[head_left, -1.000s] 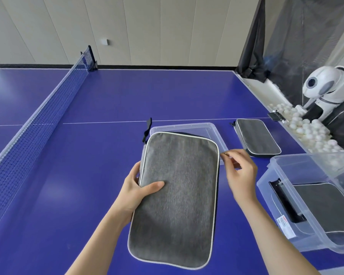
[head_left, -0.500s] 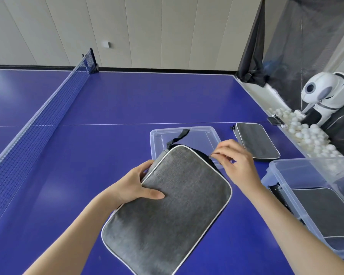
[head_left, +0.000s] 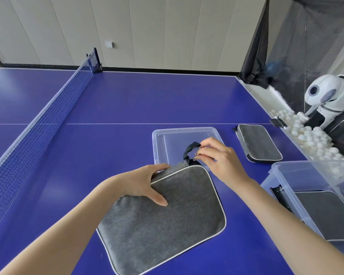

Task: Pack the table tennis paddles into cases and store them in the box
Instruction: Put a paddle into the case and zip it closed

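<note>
Left hand grips grey fabric paddle case at its top edge — right hand fingers pinch its dark strap loop over blue table.

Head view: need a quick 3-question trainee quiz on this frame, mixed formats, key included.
1. True or false: the clear lid is fitted on the clear box.
2. How many grey cases are visible? A) one B) two C) three
3. Fill in: the right hand pinches the held case's dark ____.

Key
1. False. The lid lies flat on the table, apart from the box.
2. C. One under the left hand, the held case; a second case on the table; a third case inside the box.
3. Loop.
</note>
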`<state>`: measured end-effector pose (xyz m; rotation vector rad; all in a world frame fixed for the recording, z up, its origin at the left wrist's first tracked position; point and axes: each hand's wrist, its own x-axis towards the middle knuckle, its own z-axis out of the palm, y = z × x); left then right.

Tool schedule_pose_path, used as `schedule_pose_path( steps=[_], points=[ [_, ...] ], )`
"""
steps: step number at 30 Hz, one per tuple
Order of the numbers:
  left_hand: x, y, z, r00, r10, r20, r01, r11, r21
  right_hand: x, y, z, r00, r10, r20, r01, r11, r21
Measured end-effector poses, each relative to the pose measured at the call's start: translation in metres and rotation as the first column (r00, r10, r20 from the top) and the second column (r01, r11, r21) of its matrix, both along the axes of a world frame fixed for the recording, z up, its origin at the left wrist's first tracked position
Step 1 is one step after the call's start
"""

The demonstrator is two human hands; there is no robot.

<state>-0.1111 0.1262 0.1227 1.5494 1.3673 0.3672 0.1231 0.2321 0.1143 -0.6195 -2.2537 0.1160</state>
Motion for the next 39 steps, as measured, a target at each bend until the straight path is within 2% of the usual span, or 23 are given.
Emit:
schedule_pose_path(
  steps=[3,8,11,14,17,19,21,24,27,29,34,39],
  points=[
    [-0.001,0.001,0.000,0.999,-0.014,-0.036,0.014,1.000,-0.005,-0.001,-0.002,-0.005,1.000,-0.016,0.007,0.016,1.000,0.001],
    [-0.001,0.001,-0.009,1.000,0.028,0.006,-0.028,0.999,0.018,-0.005,0.000,-0.007,0.999,-0.049,-0.003,0.049,0.998,-0.038],
    [-0.003,0.000,-0.016,0.989,0.133,0.065,-0.136,0.990,0.048,-0.005,0.003,-0.006,0.994,-0.106,-0.019,0.102,0.984,-0.145],
    [-0.007,0.000,-0.021,0.948,0.271,0.168,-0.287,0.955,0.078,-0.001,0.002,-0.008,0.964,-0.257,-0.060,0.224,0.917,-0.329],
    [-0.011,-0.005,-0.023,0.843,0.424,0.331,-0.464,0.885,0.046,-0.001,-0.006,-0.013,0.904,-0.398,-0.159,0.235,0.770,-0.593],
    [-0.011,-0.008,-0.025,0.731,0.515,0.448,-0.565,0.825,-0.026,-0.004,-0.016,-0.017,0.856,-0.481,-0.189,0.184,0.624,-0.759],
    [-0.012,-0.010,-0.028,0.612,0.586,0.531,-0.645,0.758,-0.093,-0.009,-0.026,-0.021,0.839,-0.521,-0.156,0.120,0.457,-0.881],
    [-0.012,-0.011,-0.030,0.479,0.643,0.597,-0.706,0.687,-0.173,-0.019,-0.038,-0.032,0.882,-0.451,-0.139,-0.044,0.215,-0.976],
    [-0.012,-0.014,-0.034,0.402,0.663,0.631,-0.721,0.654,-0.229,-0.033,-0.042,-0.040,0.894,-0.396,-0.210,-0.191,0.087,-0.978],
    [-0.011,-0.017,-0.037,0.380,0.672,0.636,-0.724,0.644,-0.248,-0.042,-0.046,-0.038,0.893,-0.386,-0.232,-0.217,0.083,-0.973],
    [-0.006,-0.026,-0.047,0.369,0.700,0.611,-0.734,0.623,-0.270,-0.050,-0.059,-0.039,0.851,-0.470,-0.235,-0.158,0.198,-0.967],
    [0.000,-0.025,-0.047,0.382,0.697,0.606,-0.709,0.642,-0.291,-0.049,-0.066,-0.040,0.803,-0.540,-0.253,-0.155,0.221,-0.963]
  ],
)
